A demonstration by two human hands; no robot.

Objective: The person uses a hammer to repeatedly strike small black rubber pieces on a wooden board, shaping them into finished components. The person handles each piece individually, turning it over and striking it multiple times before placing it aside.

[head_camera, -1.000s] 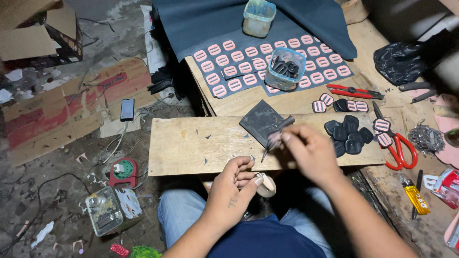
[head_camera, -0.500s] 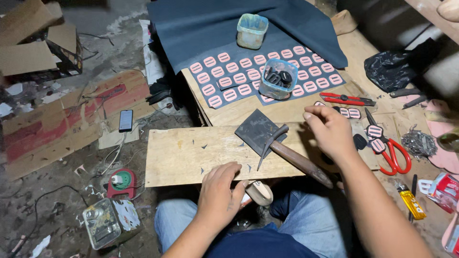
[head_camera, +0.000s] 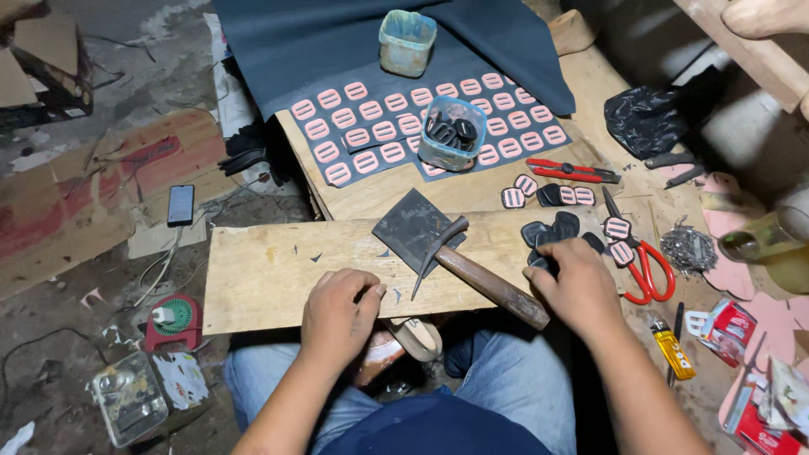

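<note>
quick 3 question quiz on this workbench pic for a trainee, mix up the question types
1. True or false: the hammer is gripped in the right hand.
2. Multiple choice: the red-handled scissors lie (a) under the left hand, (b) to the right of the right hand, (c) inside the clear tub.
3. Fill in: the hammer's head rests on a dark ___ plate lying on the wooden board.

Key
1. False: the hammer lies on the board, and the right hand rests on the black oval pieces.
2. b
3. square
</note>
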